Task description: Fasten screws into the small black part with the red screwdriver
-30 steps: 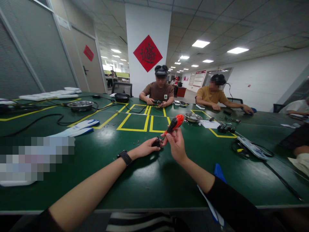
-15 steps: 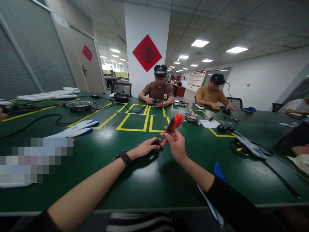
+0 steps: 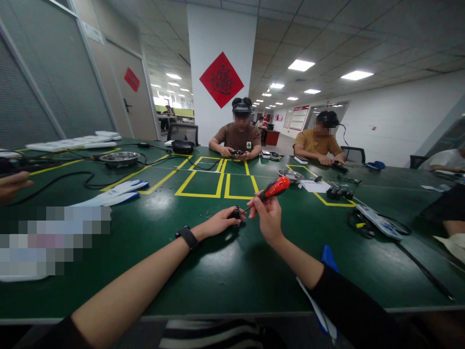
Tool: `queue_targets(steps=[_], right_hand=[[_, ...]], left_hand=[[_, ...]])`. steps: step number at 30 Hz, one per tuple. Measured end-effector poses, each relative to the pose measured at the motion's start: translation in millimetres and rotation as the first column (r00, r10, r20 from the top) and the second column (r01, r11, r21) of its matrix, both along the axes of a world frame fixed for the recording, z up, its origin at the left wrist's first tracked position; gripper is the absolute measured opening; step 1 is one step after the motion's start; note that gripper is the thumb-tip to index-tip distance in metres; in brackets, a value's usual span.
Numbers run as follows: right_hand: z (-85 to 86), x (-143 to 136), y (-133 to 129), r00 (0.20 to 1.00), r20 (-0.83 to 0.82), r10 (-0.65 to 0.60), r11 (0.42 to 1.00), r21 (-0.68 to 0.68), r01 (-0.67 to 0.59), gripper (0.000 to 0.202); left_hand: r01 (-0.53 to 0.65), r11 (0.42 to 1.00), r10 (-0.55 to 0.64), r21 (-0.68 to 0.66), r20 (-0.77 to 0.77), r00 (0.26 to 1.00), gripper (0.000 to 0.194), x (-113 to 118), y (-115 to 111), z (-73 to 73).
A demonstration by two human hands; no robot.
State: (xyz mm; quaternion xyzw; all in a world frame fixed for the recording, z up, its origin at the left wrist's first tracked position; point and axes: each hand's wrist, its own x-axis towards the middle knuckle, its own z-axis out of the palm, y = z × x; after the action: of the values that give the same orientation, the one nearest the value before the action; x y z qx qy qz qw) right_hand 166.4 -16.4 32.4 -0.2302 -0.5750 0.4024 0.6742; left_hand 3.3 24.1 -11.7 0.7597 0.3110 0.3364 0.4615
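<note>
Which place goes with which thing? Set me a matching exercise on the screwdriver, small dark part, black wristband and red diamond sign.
Things:
1. Screwdriver
2. Small dark part
3. Black wristband
4. Red diamond sign

Places:
A. On the white pillar
B. In the left hand
C. Around the left wrist
D. In the right hand

Pairs: 1-D, 2-B, 3-C, 4-A

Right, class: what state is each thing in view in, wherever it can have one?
Left hand, closed around small dark part
Small dark part, gripped, partly hidden
Right hand, closed on screwdriver
Screwdriver, tilted, handle uppermost
Watch, strapped on
Left white glove, lying down
Left metal bowl, upright
Door, seemingly shut
Ceiling lights, lit
</note>
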Motion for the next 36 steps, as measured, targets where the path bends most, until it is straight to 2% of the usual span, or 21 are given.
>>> queue_targets(steps=[7, 13, 20, 27, 31, 36], right_hand=[[-0.5, 1.1, 1.3, 1.0, 0.004, -0.01, 1.0, -0.018, 0.01, 0.018], [-1.1, -0.4, 1.7, 0.999, 0.008, 0.051, 0.997, -0.051, -0.05, 0.023], [2.6, 0.3, 0.2, 0.99, 0.042, 0.137, 0.988, -0.079, -0.134, 0.037], [1.0, -2.2, 2.6, 0.994, 0.04, 0.1, 0.992, -0.087, -0.096, 0.025], [0.7, -2.6, 5.4, 0.997, 0.01, 0.071, 0.993, -0.094, -0.069, 0.032], [2.7, 1.9, 3.8, 0.992, 0.005, 0.122, 0.989, -0.082, -0.122, 0.033]], left_hand=[[0.006, 1.0, -0.006, -0.013, 0.006, 1.0, 0.033, 0.6, -0.9, 1.8], [-0.033, 0.998, 0.035, 0.048, -0.039, 0.999, 0.032, 0.4, -2.5, 4.9], [-0.037, 0.999, 0.038, 0.027, -0.011, 0.999, 0.027, 1.5, -3.2, 4.5], [-0.036, 0.998, 0.037, 0.058, -0.021, 0.999, 0.023, 0.1, -1.8, 4.3], [-0.028, 0.998, 0.028, 0.048, 0.0, 1.0, 0.028, 0.3, -3.5, 6.9], [-0.027, 0.999, 0.028, 0.032, -0.017, 0.999, 0.025, 1.9, -4.7, 7.5]])
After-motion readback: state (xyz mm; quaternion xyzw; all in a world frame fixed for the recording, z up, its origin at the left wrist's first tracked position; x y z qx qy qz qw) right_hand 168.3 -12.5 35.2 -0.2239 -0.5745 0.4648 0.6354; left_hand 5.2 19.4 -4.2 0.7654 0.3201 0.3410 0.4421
